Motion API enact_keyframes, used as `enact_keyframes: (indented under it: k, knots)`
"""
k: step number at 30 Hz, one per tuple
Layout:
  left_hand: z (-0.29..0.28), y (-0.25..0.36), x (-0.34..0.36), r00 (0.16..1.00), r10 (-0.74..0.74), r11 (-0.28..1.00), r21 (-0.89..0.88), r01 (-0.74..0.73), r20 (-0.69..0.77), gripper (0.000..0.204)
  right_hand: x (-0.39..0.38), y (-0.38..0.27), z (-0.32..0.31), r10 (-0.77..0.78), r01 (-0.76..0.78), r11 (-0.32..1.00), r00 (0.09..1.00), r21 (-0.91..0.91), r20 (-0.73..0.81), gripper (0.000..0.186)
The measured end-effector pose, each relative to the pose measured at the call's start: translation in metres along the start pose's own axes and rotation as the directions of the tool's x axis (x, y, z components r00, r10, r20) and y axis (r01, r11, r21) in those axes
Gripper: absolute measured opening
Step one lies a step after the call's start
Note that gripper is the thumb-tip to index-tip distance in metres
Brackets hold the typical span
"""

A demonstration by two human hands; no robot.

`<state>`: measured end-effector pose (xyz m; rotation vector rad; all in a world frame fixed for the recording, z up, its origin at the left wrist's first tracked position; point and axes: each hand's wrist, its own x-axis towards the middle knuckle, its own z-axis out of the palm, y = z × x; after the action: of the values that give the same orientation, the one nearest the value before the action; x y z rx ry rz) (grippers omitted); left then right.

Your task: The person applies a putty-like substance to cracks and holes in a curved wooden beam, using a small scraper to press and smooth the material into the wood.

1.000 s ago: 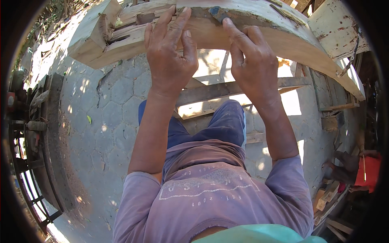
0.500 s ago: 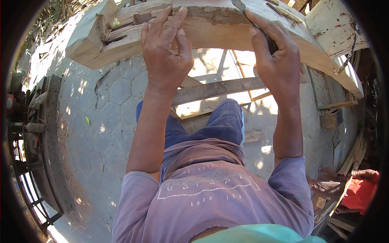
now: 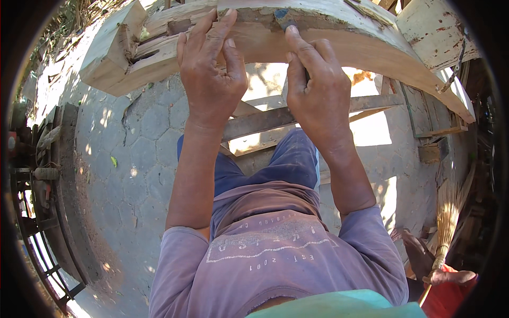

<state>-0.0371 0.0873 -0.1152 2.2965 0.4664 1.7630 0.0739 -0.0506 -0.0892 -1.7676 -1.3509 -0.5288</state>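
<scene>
A long, thick timber beam (image 3: 366, 59) with a curved look lies across the top of the view, with a rough, gouged recess toward its left end. Brown filler-like paste (image 3: 253, 19) is smeared along its upper edge. My right hand (image 3: 319, 90) is closed round what looks like a putty knife (image 3: 284, 19); the blade rests against the paste, and the handle is mostly hidden by the palm. My left hand (image 3: 213, 87) has its fingers stretched and apart, with the fingertips at the beam's edge beside the recess.
Under the beam, wooden crossbars (image 3: 265, 123) stand just ahead of my legs. A white, stained board (image 3: 432, 34) sits at the beam's right. At lower right a person in red (image 3: 450, 294) holds a straw broom (image 3: 448, 217). Dark metal-and-wood structures (image 3: 61, 196) line the left.
My right hand has slid left along the beam with the putty knife, nearer my left hand. My left hand has barely shifted. The other person's broom has swung into fuller view at lower right.
</scene>
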Motion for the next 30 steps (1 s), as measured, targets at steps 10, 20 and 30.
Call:
enact_keyframes:
  k: [10,20,30]
  knots:
    - [0.001,-0.003,0.000,1.000,0.017,1.000,0.024,-0.017,-0.001,0.046,0.006,0.009,0.008,0.053,-0.054,0.919,0.998,0.390,0.015,0.035]
    - [0.000,-0.001,0.000,1.000,0.021,1.000,0.002,-0.021,-0.002,0.046,-0.032,0.038,0.009,-0.020,0.038,0.991,0.991,0.130,-0.136,0.047]
    - [-0.001,-0.003,-0.001,0.999,0.032,0.999,0.018,-0.032,0.009,0.046,0.007,0.064,-0.011,-0.269,0.263,0.930,0.963,-0.256,0.013,0.053]
